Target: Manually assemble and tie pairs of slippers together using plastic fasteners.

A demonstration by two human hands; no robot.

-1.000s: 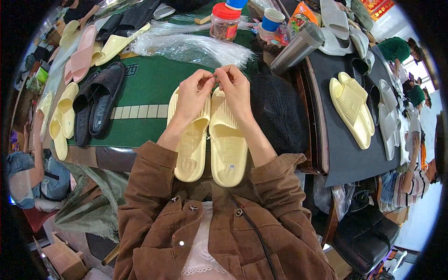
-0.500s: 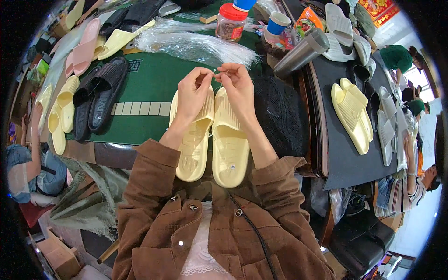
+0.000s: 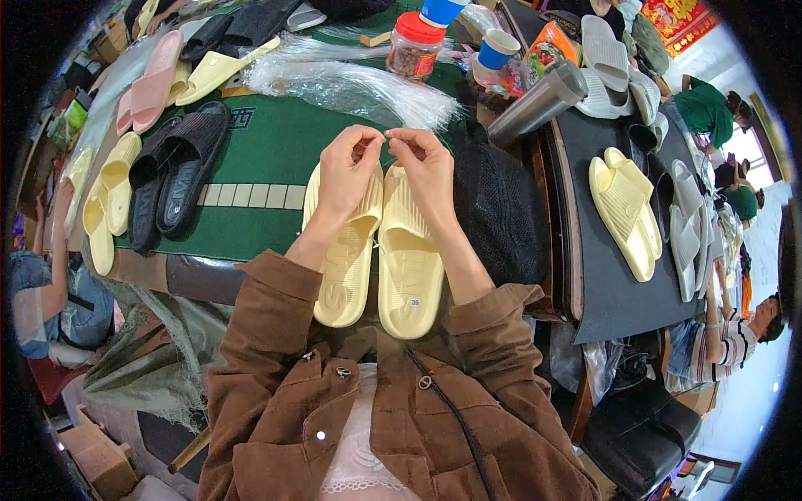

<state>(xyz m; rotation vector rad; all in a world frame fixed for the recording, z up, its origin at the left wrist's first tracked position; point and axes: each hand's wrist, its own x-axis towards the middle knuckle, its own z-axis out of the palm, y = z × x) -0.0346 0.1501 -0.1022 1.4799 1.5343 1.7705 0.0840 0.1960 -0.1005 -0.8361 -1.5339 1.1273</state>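
Observation:
A pair of pale yellow slide sandals stands side by side at the table edge before me, the left slide (image 3: pixel 342 288) and the right slide (image 3: pixel 409 288), toes pointing away. Over the toe end of the left slide, my left hand (image 3: pixel 351 159) pinches with thumb and forefinger. My right hand (image 3: pixel 422 163) pinches likewise above the right slide, its fingertips meeting those of the left. What lies between the fingertips is too small to make out. Just beyond the hands is a bundle of thin clear plastic strands (image 3: pixel 359 88).
Black slides (image 3: pixel 192 175), yellow slides (image 3: pixel 109 196) and pink slides (image 3: pixel 154 83) lie on the green table to the left. A metal flask (image 3: pixel 539 104), a red-lidded jar (image 3: pixel 415 50) and a black mesh bag (image 3: pixel 501 217) are to the right. Co-workers sit at both sides.
Both hands have come slightly nearer to me, their fingertips still together. The two yellow slides between my forearms have barely shifted. A co-worker at the right has moved.

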